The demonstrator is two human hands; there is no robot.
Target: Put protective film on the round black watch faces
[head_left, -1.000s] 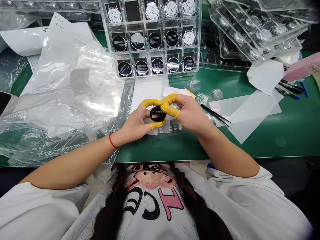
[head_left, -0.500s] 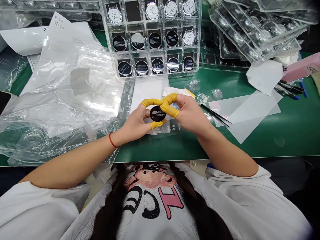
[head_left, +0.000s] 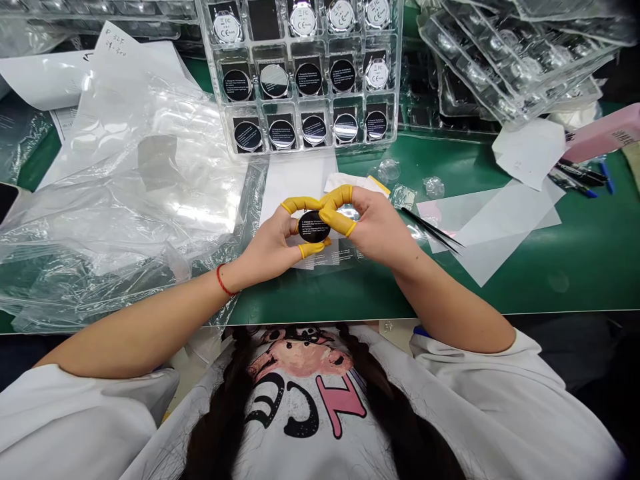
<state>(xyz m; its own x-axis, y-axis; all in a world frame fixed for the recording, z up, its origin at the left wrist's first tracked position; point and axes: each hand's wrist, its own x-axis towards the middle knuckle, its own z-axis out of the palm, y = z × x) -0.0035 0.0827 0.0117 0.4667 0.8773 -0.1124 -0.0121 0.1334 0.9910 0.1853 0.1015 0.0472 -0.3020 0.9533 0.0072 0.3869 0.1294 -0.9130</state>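
A round watch case (head_left: 314, 227) with white printed lines on its black face is held between my hands, over the bench. My left hand (head_left: 273, 240) grips its edge, index finger above and thumb below, both in yellow finger cots. From the other side my right hand (head_left: 373, 223), also in yellow cots, pinches the upper right of the case with thumb and index finger. Beneath the hands lie clear label sheets (head_left: 345, 253) with small white print and a white paper (head_left: 300, 175). Black tweezers (head_left: 431, 230) rest just right of my right hand.
A clear blister tray (head_left: 313, 99) of round watch cases stands behind my hands. Crumpled plastic bags (head_left: 165, 180) cover the left side. More trays (head_left: 520, 63) are stacked at the back right, near a pink box (head_left: 603, 133) and pens (head_left: 580, 175). Translucent sheets (head_left: 493, 233) lie to the right.
Almost nothing differs. Both hands keep the same hold on the watch case, and the whole view has shifted very slightly.
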